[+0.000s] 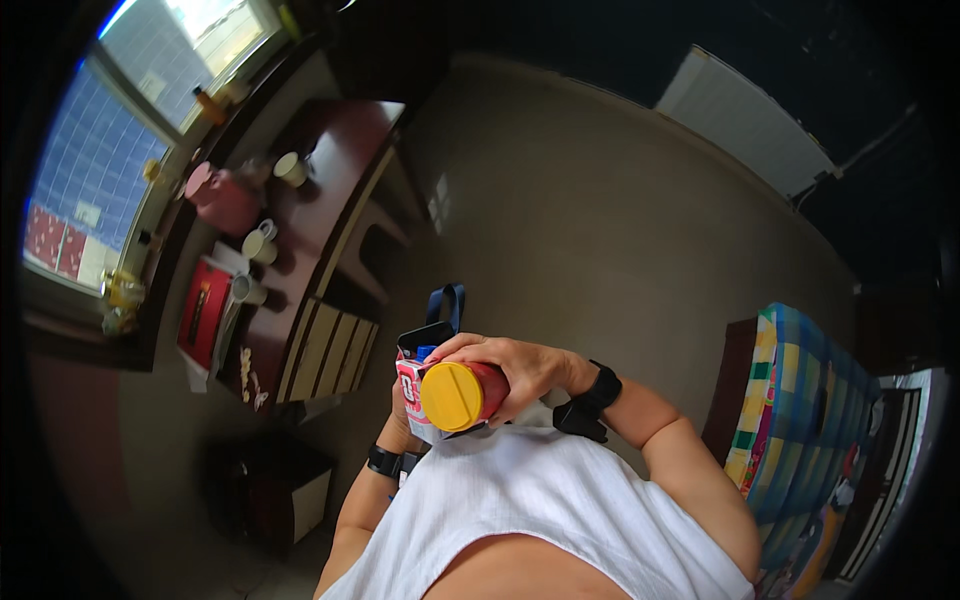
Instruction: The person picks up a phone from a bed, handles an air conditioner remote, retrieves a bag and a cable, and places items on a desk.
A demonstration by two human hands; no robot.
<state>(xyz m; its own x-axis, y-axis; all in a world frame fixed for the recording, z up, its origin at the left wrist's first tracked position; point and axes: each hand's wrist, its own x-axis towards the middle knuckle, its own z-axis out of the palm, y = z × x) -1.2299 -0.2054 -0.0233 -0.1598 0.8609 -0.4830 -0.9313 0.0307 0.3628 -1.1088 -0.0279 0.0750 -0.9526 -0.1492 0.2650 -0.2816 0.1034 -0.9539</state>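
My right hand (529, 369) is closed around a red container with a yellow lid (451, 397), held in front of my chest. Pressed close beside it is a pink and white carton (411, 390) that bears writing. A blue cap (425, 352) shows at the carton's upper end. My left hand (400, 409) is mostly hidden behind the carton, which it appears to hold. Behind these things a dark flat object (421, 336) with a blue strap loop (448, 301) sticks out; what supports it is hidden.
At the left, a dark red desk (300, 292) holds mugs, a pink jug (225, 201) and a red box (205, 304) beneath a window ledge. A bed with a checked cover (802, 405) stands at the right. A white panel (739, 124) leans at the far wall.
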